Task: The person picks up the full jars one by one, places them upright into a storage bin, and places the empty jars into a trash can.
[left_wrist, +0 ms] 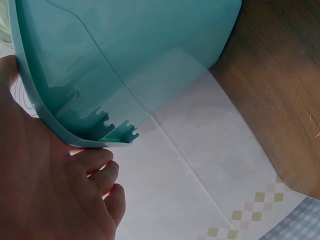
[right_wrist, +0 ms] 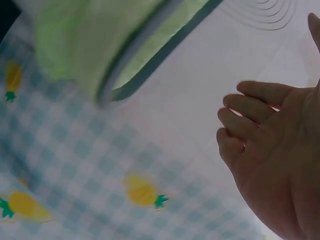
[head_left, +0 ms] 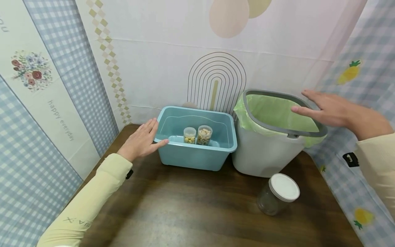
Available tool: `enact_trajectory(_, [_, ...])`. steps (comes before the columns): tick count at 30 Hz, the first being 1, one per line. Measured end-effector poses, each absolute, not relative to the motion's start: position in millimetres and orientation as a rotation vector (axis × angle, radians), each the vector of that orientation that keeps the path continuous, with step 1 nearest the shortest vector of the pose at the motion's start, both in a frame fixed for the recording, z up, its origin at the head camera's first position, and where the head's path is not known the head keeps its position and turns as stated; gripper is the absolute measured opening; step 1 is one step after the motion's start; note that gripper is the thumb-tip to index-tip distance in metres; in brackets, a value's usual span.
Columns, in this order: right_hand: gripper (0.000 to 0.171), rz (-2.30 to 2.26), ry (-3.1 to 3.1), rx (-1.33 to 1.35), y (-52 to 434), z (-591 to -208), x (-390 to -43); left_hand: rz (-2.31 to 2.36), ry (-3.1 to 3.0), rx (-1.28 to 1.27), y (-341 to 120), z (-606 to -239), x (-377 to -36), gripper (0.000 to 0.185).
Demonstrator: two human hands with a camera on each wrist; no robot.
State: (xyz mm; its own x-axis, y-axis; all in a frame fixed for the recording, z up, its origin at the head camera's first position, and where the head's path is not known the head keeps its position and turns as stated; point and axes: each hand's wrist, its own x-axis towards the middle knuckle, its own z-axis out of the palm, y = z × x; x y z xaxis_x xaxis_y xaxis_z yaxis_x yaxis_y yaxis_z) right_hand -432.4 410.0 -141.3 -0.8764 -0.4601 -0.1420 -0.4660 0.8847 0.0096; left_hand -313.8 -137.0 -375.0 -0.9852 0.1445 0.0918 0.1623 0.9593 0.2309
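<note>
My left hand (head_left: pixel 142 140) is at the left end of a light blue plastic bin (head_left: pixel 191 156), fingers extended and thumb apart. The left wrist view shows that hand (left_wrist: pixel 55 185) beside the bin's rim (left_wrist: pixel 47 117); whether it touches is unclear. Inside the bin stand two small clear cups: one (head_left: pixel 189 135) holds yellowish pieces, the other (head_left: pixel 204 135) beige, nut-like pieces. My right hand (head_left: pixel 331 109), holding nothing, hovers by the right side of a white trash can (head_left: pixel 262 151) with a grey rim and green liner bag (head_left: pixel 274 109). Its fingers are fairly straight.
A clear jar with a white lid (head_left: pixel 284 187) stands on the dark wooden table (head_left: pixel 185 202), in front of the trash can. Patterned cloth (head_left: pixel 154 68) hangs behind the bin and trash can. Blue checked cloth flanks both sides.
</note>
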Motion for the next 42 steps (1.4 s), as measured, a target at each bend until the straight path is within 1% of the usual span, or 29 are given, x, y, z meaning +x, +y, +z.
enact_trajectory(9, [0.098,-0.01,2.922,-0.658,430.7,-169.5,-437.1,-0.354,-3.025,-0.261,-145.1,-376.3,-310.7,0.098])
enact_trajectory(24, [0.096,-0.165,2.919,-0.651,433.7,-220.0,-436.0,-0.363,-3.029,-0.274,-158.7,-378.5,-304.0,0.097])
enact_trajectory(33, [0.096,-0.217,2.89,-0.617,428.5,-232.3,-432.7,-0.339,-3.054,-0.281,-167.4,-374.3,-299.3,0.098])
enact_trajectory(42, [0.096,-0.229,2.893,-0.598,430.2,-240.2,-424.9,-0.352,-3.138,-0.296,-171.6,-364.1,-303.0,0.103])
